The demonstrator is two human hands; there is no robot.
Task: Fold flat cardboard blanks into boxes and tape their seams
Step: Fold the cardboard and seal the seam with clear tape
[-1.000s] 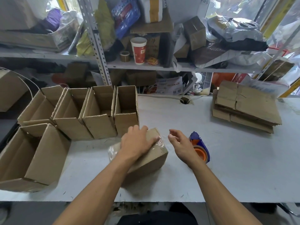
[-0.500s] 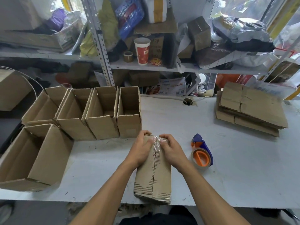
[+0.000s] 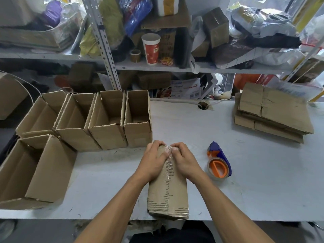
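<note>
Bare forearms, no sleeves, rings or watch; dark clothing at the lap.

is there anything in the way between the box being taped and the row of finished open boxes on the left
Nothing visible. The taped box, pressed by the left hand and right hand, lies just in front of the row of open boxes; only bare table separates them. The tape dispenser sits on the right, out of the path.

Scuffed white table (image 3: 254, 181). Open boxes (image 3: 107, 123) along left edge; taped box (image 3: 168, 192) at near edge; tape dispenser (image 3: 219, 162) mid-table; flat blanks (image 3: 277, 113) stacked at far right corner.
</note>
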